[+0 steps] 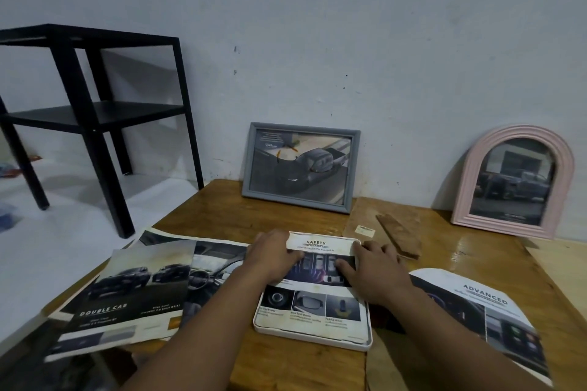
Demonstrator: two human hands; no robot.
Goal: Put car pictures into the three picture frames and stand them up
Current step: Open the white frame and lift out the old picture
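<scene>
White rounded-rectangle picture frame [313, 332] lies flat near the front edge of the wooden table [286, 368], roughly mid-width. A car brochure page headed "SAFETY" [317, 301] sits in it: white top strip with text, dark middle band showing cars from above, three small photos with captions along the bottom; paper looks yellowed and its top edge curls up over the frame's far rim. Left hand [274, 255] lies flat on the page's upper left, fingers together and pressing down. Right hand [374, 267] lies on the upper right, fingers slightly spread, thumb on the dark band. Grey rectangular frame with a pickup-truck picture [301, 167] stands at the table's back edge, leaning on the wall. Pink arched frame with a dark car picture [513, 181] stands at the back right corner, also against the wall. Brown frame backing board [398, 233] lies flat between the grey frame and the white one. "DOUBLE CAB" brochure sheet [127, 295] overhangs the left edge; "ADVANCED" brochure sheet [482, 317] lies near the right edge. Black two-tier side table [92, 111] stands on the floor beyond the left edge.
</scene>
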